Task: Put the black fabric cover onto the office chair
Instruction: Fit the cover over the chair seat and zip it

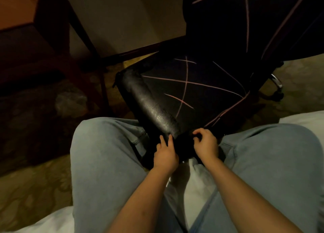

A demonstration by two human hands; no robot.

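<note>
The office chair stands in front of my knees, its shiny black leather seat edge bare along the left side. The black fabric cover with thin pink lines lies over most of the seat and over the backrest at the upper right. At the seat's near corner my left hand rests with two fingers stretched onto the leather beside the cover's hem. My right hand has curled fingers that pinch the bunched black hem at that corner.
I sit on a white bed with my legs in light blue jeans either side of the seat corner. A dark wooden desk stands at the left. Patterned carpet covers the floor; a chair wheel shows at the right.
</note>
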